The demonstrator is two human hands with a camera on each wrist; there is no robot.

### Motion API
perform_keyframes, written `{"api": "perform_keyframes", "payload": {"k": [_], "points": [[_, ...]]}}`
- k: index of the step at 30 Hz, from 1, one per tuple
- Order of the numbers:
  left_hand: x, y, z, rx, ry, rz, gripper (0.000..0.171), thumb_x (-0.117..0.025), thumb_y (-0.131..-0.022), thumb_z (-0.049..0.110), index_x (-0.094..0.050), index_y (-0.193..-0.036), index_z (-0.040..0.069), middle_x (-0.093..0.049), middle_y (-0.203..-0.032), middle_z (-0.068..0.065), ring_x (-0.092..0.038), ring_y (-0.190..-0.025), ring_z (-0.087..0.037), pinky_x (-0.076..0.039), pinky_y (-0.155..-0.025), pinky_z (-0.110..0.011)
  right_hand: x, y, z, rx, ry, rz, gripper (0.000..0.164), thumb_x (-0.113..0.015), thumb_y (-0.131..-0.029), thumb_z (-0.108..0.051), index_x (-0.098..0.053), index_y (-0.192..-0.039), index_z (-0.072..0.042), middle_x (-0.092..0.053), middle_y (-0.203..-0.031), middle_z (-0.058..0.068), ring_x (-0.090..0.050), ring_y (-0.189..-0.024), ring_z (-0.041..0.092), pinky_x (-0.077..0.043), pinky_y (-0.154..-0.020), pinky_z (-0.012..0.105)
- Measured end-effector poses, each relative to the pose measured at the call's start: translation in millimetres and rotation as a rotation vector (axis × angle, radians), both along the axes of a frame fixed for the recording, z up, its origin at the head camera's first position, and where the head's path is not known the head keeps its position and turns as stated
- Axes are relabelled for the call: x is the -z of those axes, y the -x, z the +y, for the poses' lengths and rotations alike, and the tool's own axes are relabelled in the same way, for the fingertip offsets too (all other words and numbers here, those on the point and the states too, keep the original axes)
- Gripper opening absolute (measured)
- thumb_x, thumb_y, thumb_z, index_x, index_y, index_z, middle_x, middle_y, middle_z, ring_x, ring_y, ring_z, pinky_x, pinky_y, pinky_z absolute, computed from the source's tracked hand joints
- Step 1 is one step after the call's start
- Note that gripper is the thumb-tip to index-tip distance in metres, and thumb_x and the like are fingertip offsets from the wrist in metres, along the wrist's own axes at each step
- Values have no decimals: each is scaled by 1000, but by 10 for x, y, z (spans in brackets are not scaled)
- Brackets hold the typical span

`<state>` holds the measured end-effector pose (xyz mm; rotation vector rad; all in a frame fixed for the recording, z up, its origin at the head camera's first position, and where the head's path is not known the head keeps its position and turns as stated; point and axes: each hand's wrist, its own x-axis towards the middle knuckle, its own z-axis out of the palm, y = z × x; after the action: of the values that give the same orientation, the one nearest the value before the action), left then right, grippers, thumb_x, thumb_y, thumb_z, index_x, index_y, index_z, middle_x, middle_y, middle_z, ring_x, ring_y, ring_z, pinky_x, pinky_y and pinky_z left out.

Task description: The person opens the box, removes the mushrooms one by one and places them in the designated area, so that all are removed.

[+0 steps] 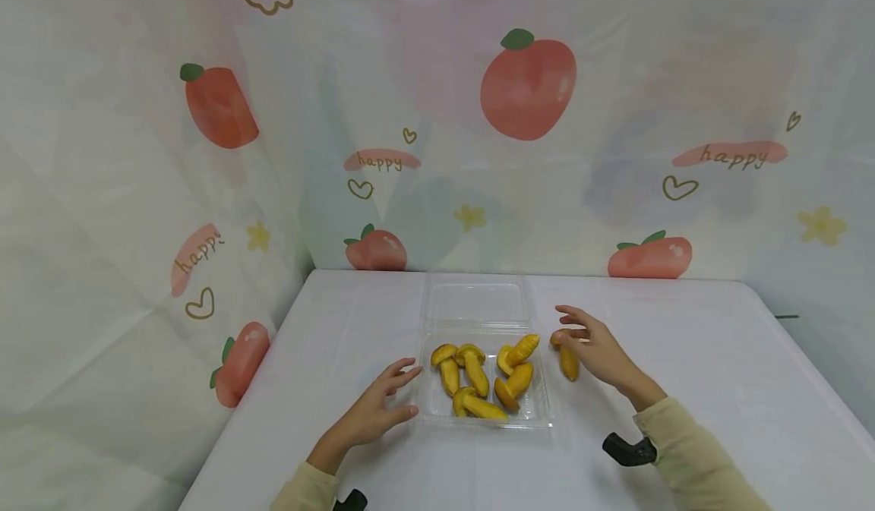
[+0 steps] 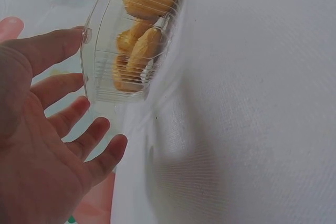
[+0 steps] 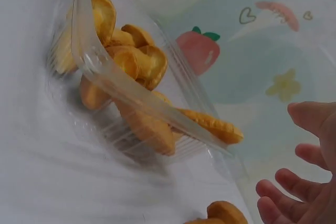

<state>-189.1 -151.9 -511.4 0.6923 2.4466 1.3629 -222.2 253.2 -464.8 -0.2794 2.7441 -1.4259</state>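
A clear plastic clamshell box stands on the table with its lid folded back. Inside lie several yellow mushrooms, also seen through the box wall in the left wrist view. One of them, at the box's right side, pokes over the rim. My left hand is beside the box's left edge, fingers spread; in the left wrist view the fingertips reach the rim, and contact cannot be told. Right of the box lies a single mushroom, partly hidden under my right hand, whose fingers are loosely extended and appear apart from it.
The box's lid lies flat toward the back of the white-covered table. A printed cloth with fruit pictures hangs behind and at the left. Black wrist mounts sit on both forearms.
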Motion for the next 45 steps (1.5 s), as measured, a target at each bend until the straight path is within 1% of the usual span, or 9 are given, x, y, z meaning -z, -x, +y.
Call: {"api": "perform_keyframes", "payload": {"k": [5, 10, 18, 22, 28, 32, 34, 41, 45], "points": [[-5, -2, 1, -1, -7, -4, 64, -67, -97, 16, -40, -154, 5, -26, -166, -18, -29, -149, -48, -34, -113, -68, -55, -45, -143, -38, 6, 37, 55, -59, -103, -20, -39, -151, -2, -49, -142, 33, -61, -118, 43, -57, -96, 52], [-3, -3, -2, 1, -8, -1, 64, -67, -97, 16, -40, -154, 5, -26, -165, -19, -30, -149, -48, -34, -113, -68, -54, -92, -270, -83, 10, 91, 52, -60, -101, -14, -44, -148, -1, -54, -137, 33, -63, -112, 39, -57, -92, 51], [3, 4, -3, 4, -7, 16, 64, -67, -97, 16, -40, -154, 3, -26, -165, -20, -29, -149, -48, -35, -113, -68, -18, -184, -475, -140, 10, 109, 51, -63, -99, -17, -47, -146, -2, -59, -133, 27, -64, -110, 33, -53, -89, 32], [10, 10, -2, 8, -4, 20, 64, -66, -98, 16, -40, -154, 3, -26, -165, -20, -29, -149, -49, -35, -113, -68, 15, -204, -575, -157, 27, 100, 51, -64, -99, -16, -48, -145, -2, -59, -133, 27, -64, -108, 31, -53, -86, 28], [12, 17, -8, 17, 0, 34, 64, -67, -97, 16, -40, -154, 3, -27, -164, -22, -32, -147, -50, -36, -111, -69, 30, -221, -731, -213, 60, 45, 52, -62, -101, -21, -47, -147, -4, -57, -135, 29, -64, -110, 31, -54, -91, 33], [4, 14, -13, 18, -3, 33, 64, -67, -97, 14, -40, -154, 2, -27, -164, -22, -33, -147, -50, -37, -110, -69, 38, -221, -827, -275, 133, -9, 52, -60, -102, -20, -45, -148, -3, -52, -139, 32, -62, -114, 35, -55, -92, 29], [2, 15, -9, 19, -5, 32, 65, -67, -97, 14, -39, -154, 2, -26, -164, -22, -33, -147, -49, -37, -110, -69, 50, -213, -872, -303, 163, -26, 52, -59, -102, -19, -44, -149, -3, -50, -141, 33, -61, -117, 37, -55, -93, 29], [2, 23, -11, 7, -6, 25, 65, -67, -97, 15, -39, -155, 5, -27, -165, -20, -33, -147, -48, -36, -111, -69, 89, -171, -1055, -371, 183, -15, 51, -58, -103, -18, -44, -149, 0, -49, -143, 34, -61, -118, 44, -56, -97, 45], [14, 14, -11, 9, -15, 17, 65, -67, -97, 15, -40, -154, 4, -27, -165, -20, -32, -148, -49, -34, -112, -70, 84, -166, -1142, -379, 210, -81, 54, -57, -104, -20, -41, -150, 1, -46, -146, 35, -60, -122, 46, -56, -99, 47]]}}
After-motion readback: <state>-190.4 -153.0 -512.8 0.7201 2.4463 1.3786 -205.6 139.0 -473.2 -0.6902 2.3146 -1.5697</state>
